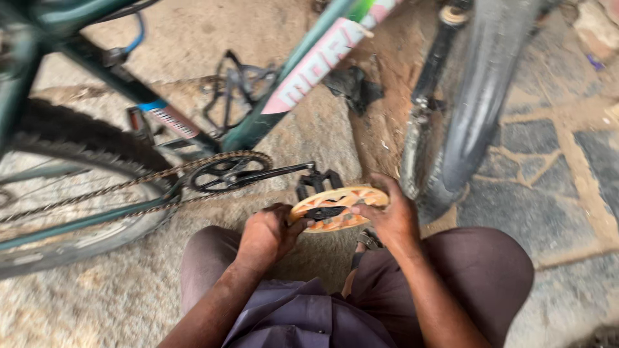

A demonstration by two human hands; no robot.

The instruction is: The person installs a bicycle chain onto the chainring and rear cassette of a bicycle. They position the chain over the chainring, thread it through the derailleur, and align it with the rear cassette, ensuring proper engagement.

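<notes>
Above the stone ground, the bicycle stands with chainring and pedal facing the person. Just below the pedal, the orange cut-out disc is gripped by left hand and right hand at opposite edges.

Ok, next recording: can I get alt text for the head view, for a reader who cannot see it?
Both hands, left hand and right hand, hold a flat round orange-and-cream disc with cut-outs by its edges, over the black pedal of a dark green bicycle frame. The crank and rusty chain run left toward the rear wheel; a second black tyre stands right, on stony ground.
</notes>
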